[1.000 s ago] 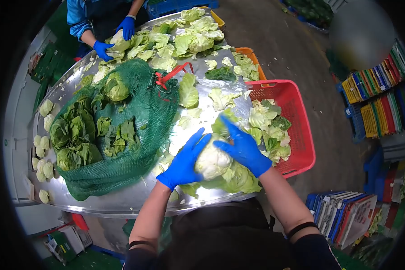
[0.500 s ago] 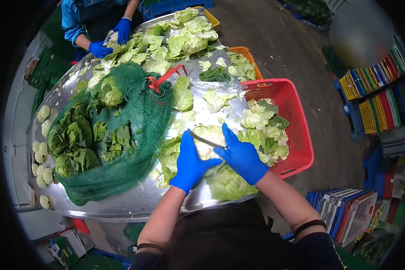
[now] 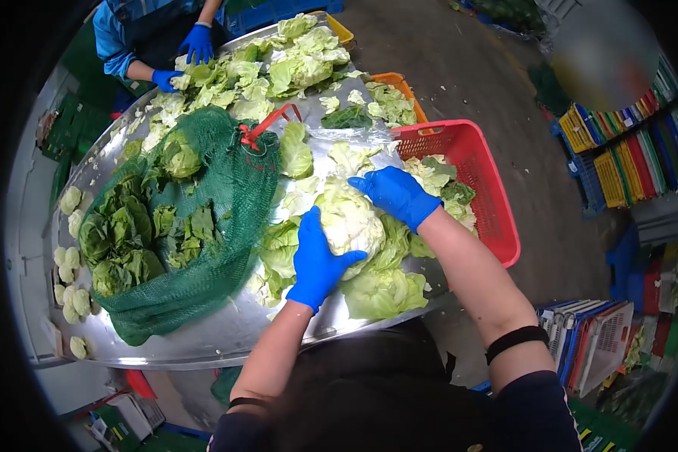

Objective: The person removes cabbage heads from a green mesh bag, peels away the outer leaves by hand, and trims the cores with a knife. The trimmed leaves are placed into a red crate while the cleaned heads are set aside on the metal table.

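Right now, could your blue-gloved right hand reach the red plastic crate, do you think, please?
Probably yes: the right hand is close to the crate, and nothing tall seems to stand between them.

Cabbage head point(image 3: 352, 224), pale and rounded. The surface is creamy white to yellow-green, with prominent ribs and crinkled leaf blades; a looser, yellower leaf edge shows at its upper left. It lies over the near part of the worktop point(image 3: 226, 329), among loose green leaves point(image 3: 384, 292), between the left hand point(image 3: 318, 260) and right hand point(image 3: 394, 197). Its underside is hidden.
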Action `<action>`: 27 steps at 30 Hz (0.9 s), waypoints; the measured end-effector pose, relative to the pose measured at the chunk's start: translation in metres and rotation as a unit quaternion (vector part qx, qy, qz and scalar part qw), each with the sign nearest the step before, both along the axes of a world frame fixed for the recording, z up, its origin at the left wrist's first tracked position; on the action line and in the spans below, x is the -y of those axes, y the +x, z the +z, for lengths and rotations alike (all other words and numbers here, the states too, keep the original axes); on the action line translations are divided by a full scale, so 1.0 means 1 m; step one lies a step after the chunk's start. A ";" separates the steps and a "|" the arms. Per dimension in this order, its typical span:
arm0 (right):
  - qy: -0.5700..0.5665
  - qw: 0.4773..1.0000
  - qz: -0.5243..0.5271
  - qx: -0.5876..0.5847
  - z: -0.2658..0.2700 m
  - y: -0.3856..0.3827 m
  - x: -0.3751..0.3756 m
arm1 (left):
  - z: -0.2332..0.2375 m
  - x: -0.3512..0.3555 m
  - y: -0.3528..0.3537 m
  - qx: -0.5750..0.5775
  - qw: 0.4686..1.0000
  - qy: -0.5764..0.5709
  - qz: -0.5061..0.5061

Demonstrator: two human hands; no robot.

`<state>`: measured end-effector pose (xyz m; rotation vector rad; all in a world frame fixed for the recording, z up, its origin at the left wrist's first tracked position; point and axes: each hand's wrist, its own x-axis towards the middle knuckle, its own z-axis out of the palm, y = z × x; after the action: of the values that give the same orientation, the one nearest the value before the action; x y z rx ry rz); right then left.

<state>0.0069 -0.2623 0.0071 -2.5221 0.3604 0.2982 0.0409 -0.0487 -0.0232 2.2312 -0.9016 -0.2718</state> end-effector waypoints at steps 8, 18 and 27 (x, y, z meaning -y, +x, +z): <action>0.006 0.970 -0.186 0.154 -0.020 -0.005 -0.041 | -0.002 -0.026 -0.005 -0.063 0.996 -0.061 -0.016; 0.056 0.976 -0.192 0.084 0.014 -0.052 -0.087 | -0.009 -0.047 -0.008 -0.128 0.989 -0.074 0.022; 0.027 0.944 -0.310 0.110 -0.086 -0.061 -0.040 | -0.024 -0.066 0.004 -0.145 0.982 -0.122 -0.024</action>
<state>-0.0541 -0.2220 -0.0791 -2.2168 1.0014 -0.2151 0.0451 0.0172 -0.0468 1.8868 -0.7842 -0.4705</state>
